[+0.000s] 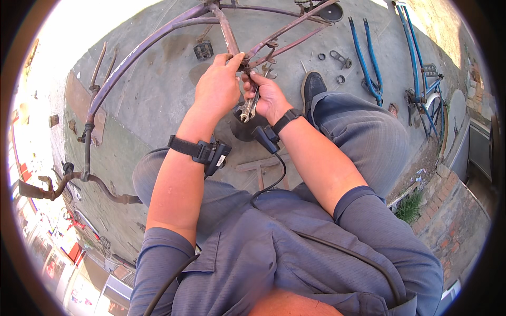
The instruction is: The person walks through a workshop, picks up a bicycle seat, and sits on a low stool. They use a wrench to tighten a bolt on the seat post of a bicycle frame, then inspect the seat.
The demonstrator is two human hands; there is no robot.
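A worn purple bicycle frame (225, 32) stands in front of me, its tubes meeting at a joint just beyond my hands. My left hand (217, 87) is closed on the frame at that joint, with the fingertips over the metal and the palm side hidden. Close beside it, my right hand (270, 99) grips open-ended wrenches (246, 114), their jaws pointing down toward me. How many wrenches there are I cannot tell. Fingers cover the exact spot where the right hand's tools meet the frame, if they do.
A pedal (203, 51) hangs left of the joint. Rusty handlebars (100, 181) extend at left. On the concrete at right lie a blue fork (363, 63), a crank-like part (341, 59) and a ring (340, 79). Farther right is a blue frame (415, 58). My shoe (314, 84) stands nearby.
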